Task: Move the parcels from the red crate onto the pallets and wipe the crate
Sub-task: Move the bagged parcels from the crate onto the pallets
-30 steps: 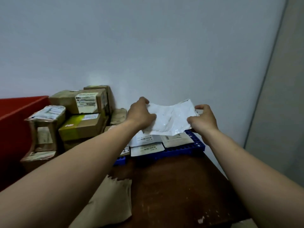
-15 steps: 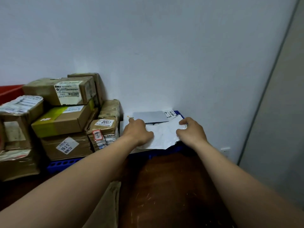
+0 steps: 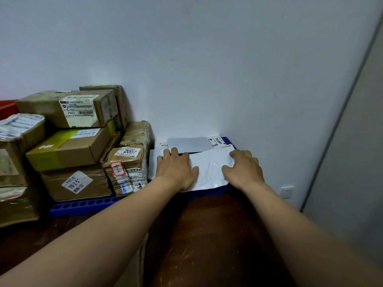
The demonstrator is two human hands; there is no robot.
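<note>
White plastic mailer [image 3: 209, 170] is lying flat on the right end of the blue pallet [image 3: 83, 206], near its front edge, and both hands are on top of it. Left hand [image 3: 176, 170] is palm down on the left half with the fingers straight and a bit spread, just pressing on it, not gripping. Right hand [image 3: 244, 168] sits palm down over the mailer's right edge, fingers loosely bent toward the far right corner, thumb lying on the plastic, nothing pinched as far as I can see. So the parcel is basically pinned between and under the two hands, with a strip of it showing in the middle.

Looks-wise the mailer is thin, glossy and pretty wrinkled, with a crinkly shine in the middle, and no label shows on the side facing up. Its left end sticks out past the left hand.

Right behind it, along the pallet's back edge by the wall [image 3: 207, 69], is a grey mailer [image 3: 188, 145] with a barcode label at its right end. Just left of the white one stands a taped cardboard box marked 2007 [image 3: 126, 164], part of a stack of cardboard parcels filling the pallet's left side. A sliver of the red crate [image 3: 7, 107] peeks out at the far left behind them.
</note>
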